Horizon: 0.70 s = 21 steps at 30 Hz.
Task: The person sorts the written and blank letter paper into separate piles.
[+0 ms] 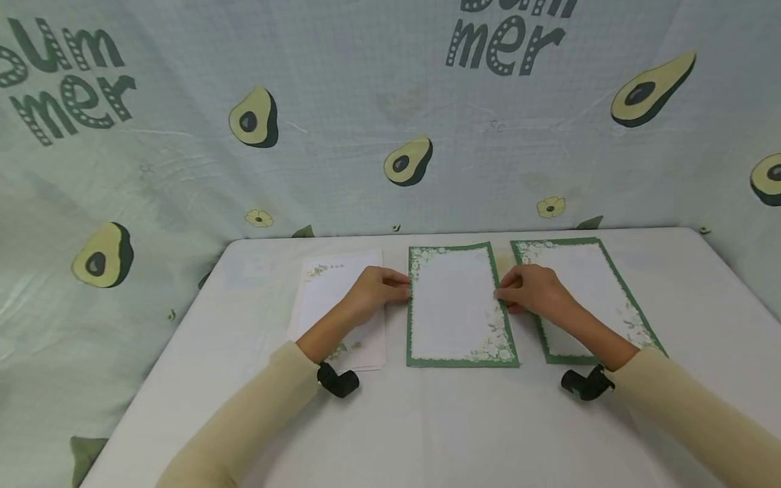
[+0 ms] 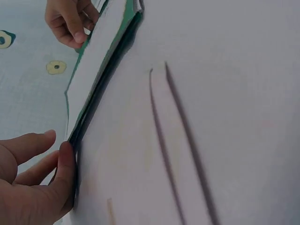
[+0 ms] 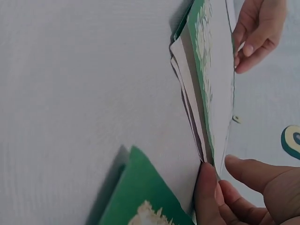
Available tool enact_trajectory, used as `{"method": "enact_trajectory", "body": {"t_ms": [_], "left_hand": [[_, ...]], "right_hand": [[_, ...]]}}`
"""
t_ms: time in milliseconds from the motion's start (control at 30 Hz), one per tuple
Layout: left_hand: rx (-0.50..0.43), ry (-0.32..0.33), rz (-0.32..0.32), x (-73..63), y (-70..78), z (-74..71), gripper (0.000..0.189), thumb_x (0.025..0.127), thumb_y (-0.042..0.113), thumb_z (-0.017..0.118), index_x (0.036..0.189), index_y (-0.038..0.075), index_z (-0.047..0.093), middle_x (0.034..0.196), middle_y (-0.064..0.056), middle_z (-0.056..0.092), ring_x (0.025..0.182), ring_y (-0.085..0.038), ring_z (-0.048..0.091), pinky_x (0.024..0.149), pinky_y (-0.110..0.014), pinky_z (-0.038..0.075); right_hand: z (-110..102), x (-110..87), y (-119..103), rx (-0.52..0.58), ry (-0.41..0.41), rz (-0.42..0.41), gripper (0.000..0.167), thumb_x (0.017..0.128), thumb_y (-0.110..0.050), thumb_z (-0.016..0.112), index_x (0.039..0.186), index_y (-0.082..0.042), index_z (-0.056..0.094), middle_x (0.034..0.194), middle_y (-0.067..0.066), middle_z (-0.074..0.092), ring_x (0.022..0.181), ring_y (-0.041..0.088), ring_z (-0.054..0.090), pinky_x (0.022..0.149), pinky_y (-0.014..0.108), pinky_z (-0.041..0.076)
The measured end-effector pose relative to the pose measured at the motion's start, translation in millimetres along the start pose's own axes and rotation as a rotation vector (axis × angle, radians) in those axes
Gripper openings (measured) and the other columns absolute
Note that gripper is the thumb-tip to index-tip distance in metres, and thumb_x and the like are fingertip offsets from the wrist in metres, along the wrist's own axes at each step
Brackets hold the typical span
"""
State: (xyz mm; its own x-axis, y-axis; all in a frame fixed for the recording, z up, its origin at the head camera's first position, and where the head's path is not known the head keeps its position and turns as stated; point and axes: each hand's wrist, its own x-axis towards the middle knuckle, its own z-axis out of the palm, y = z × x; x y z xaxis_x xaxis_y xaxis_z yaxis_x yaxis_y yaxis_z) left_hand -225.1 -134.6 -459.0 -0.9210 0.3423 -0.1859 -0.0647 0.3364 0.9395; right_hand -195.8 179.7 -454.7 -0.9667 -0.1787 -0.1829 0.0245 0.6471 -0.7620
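A small stack of paper sheets with a green floral border (image 1: 454, 305) lies at the middle of the table. Its layered edge shows in the left wrist view and, slightly fanned, in the right wrist view. My left hand (image 1: 375, 293) touches the stack's left edge with its fingertips, the thumb (image 2: 35, 145) standing off the paper. On the opposite edge, my right hand (image 1: 537, 291) rests its fingers against the sheets, with its thumb (image 3: 248, 171) lifted clear. Both hands face each other across the stack.
Pale sheets with small floral corners (image 1: 360, 339) lie to the left, partly under my left forearm. Another green-bordered sheet (image 1: 586, 291) lies on the right, partly beneath my right arm. Behind the white table (image 1: 427, 420) hangs an avocado-print cloth (image 1: 329, 149).
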Motion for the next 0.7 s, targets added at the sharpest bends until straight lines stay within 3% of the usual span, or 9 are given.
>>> {"method": "enact_trajectory", "body": {"t_ms": [333, 533, 700], "left_hand": [[-0.032, 0.037, -0.005, 1.4, 1.8, 3.3, 0.029, 0.093, 0.0, 0.072, 0.12, -0.011, 0.068, 0.111, -0.019, 0.071, 0.085, -0.009, 0.063, 0.073, -0.019, 0.053], [-0.087, 0.046, -0.044, 0.5, 4.2, 5.4, 0.03, 0.094, 0.0, 0.071, 0.122, -0.011, 0.067, 0.124, -0.021, 0.066, 0.095, -0.011, 0.061, 0.078, -0.019, 0.053], [-0.136, 0.047, -0.046, 0.8, 1.2, 5.8, 0.031, 0.096, -0.001, 0.068, 0.125, -0.011, 0.065, 0.121, -0.019, 0.066, 0.096, -0.013, 0.065, 0.085, -0.023, 0.056]], "right_hand": [[2.4, -2.4, -3.9, -0.002, 0.025, -0.006, 0.022, 0.095, -0.014, 0.073, 0.106, 0.004, 0.067, 0.098, 0.015, 0.071, 0.077, 0.017, 0.072, 0.069, 0.03, 0.062], [2.5, -0.4, -2.5, -0.022, 0.041, -0.015, 0.019, 0.095, -0.016, 0.073, 0.104, 0.0, 0.07, 0.092, 0.01, 0.074, 0.074, 0.016, 0.071, 0.068, 0.03, 0.061], [3.7, 0.6, -0.4, 0.025, 0.048, 0.008, 0.019, 0.097, -0.016, 0.071, 0.106, 0.0, 0.07, 0.092, 0.009, 0.075, 0.077, 0.016, 0.073, 0.07, 0.029, 0.062]]}}
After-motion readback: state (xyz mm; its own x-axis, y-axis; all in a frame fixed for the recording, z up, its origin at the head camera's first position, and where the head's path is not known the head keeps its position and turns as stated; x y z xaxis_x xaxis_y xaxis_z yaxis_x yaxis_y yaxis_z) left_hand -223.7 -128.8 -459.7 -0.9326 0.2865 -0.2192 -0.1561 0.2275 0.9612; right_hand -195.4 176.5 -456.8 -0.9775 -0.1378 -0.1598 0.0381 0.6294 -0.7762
